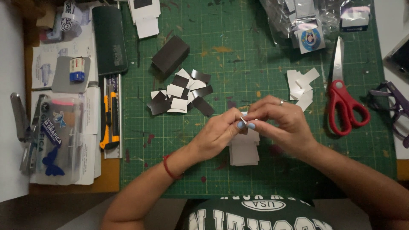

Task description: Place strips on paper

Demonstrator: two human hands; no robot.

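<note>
Seen from above: left hand [215, 134] and right hand [283, 123] meeting at centre frame, fingertips pinching a tiny pale piece [244, 120] between them. Directly below the hands, a stack of pale cards [244, 152] lying on the green cutting mat [255, 76]. Just above and left of the hands, a scatter of small black and white rectangles [181, 96], with a dark block [170, 55] beyond it. At right, a few white slips [300, 87] beside red-handled scissors [343, 91]. At upper right, clear bags of printed pieces [306, 23]. At left of the mat, a yellow utility knife [110, 121] and a clear plastic case [57, 138].
</note>
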